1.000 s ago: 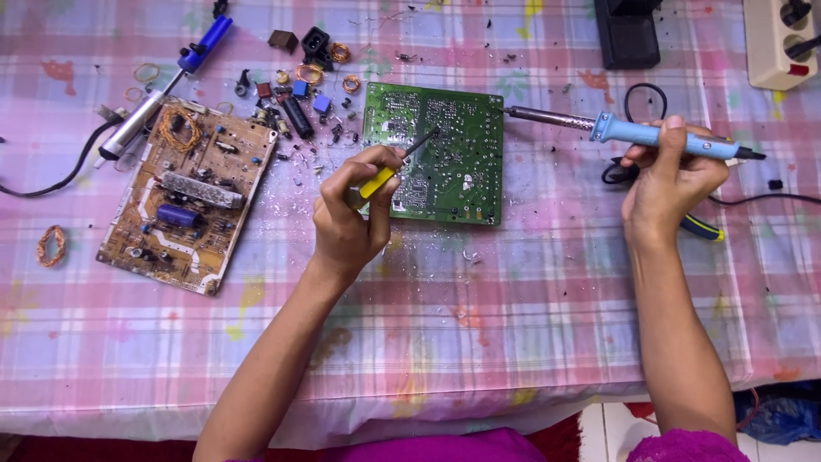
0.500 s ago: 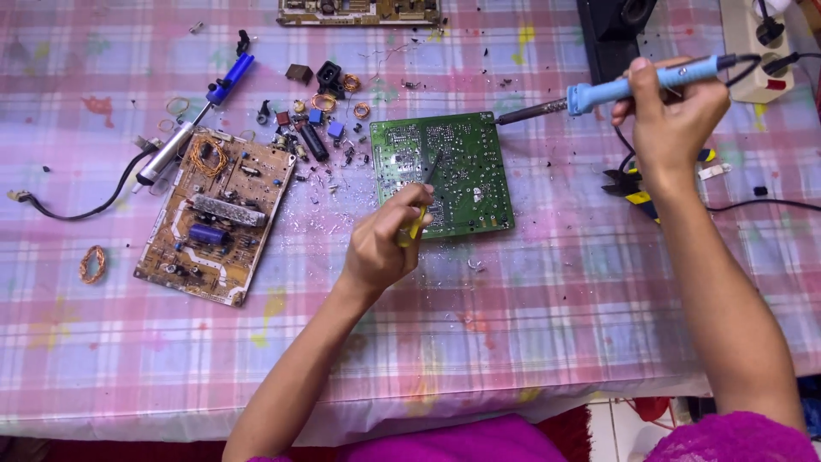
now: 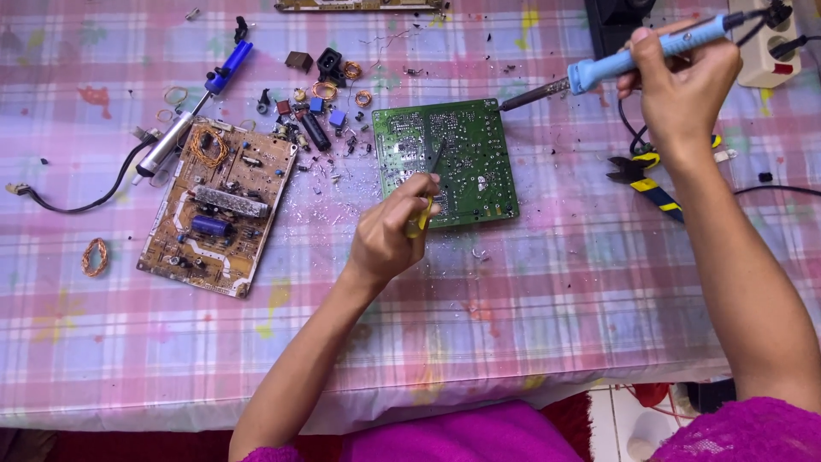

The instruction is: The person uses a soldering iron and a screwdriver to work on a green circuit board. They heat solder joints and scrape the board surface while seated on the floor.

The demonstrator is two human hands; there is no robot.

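Note:
A green circuit board [image 3: 466, 145] lies solder side up on the pink checked tablecloth. My left hand [image 3: 389, 235] rests at its near left edge, closed on a yellow-handled screwdriver [image 3: 422, 214] whose tip touches the board. My right hand [image 3: 680, 81] is raised at the far right and grips a blue soldering iron [image 3: 633, 56]. The iron's metal tip points left and ends just at the board's far right corner.
A brown circuit board [image 3: 218, 205] with components lies at left, beside a blue desoldering pump [image 3: 201, 103]. Several loose parts and copper coils [image 3: 321, 94] sit behind the green board. Yellow-and-black pliers [image 3: 650, 180] lie at right, a white power strip [image 3: 765, 47] at far right.
My right hand has lifted the soldering iron up and away to the far right, tip now at the board's corner. My left hand has slid toward the board's near edge with the screwdriver.

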